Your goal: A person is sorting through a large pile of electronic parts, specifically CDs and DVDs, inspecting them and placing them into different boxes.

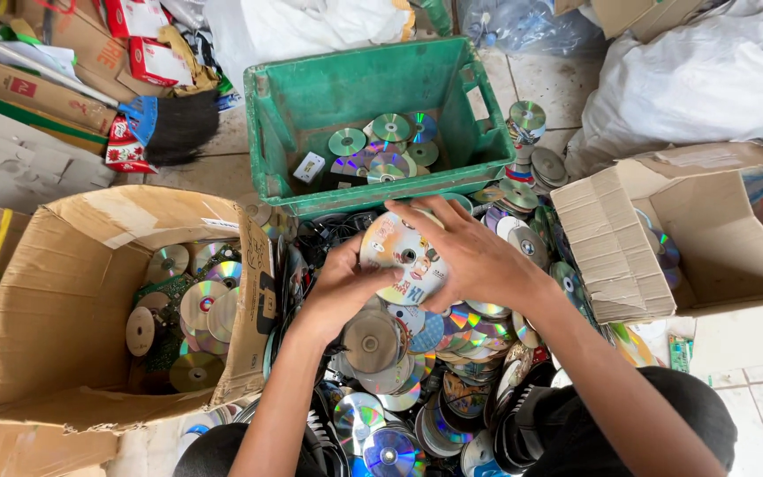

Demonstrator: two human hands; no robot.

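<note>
Both hands, left hand [339, 284] and right hand [474, 261], hold a printed disc [402, 256]

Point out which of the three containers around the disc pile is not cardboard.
The green plastic crate beyond the hands, holding a few discs; the left box and right box are brown cardboard.

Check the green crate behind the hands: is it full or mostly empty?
Mostly empty. The green crate holds only a few discs and a small white item on its floor, with its inner walls bare.

light: bright, even daylight | shadows: soft | glare: on discs [373, 340] | focus: sharp | edges: slightly bowed
</note>
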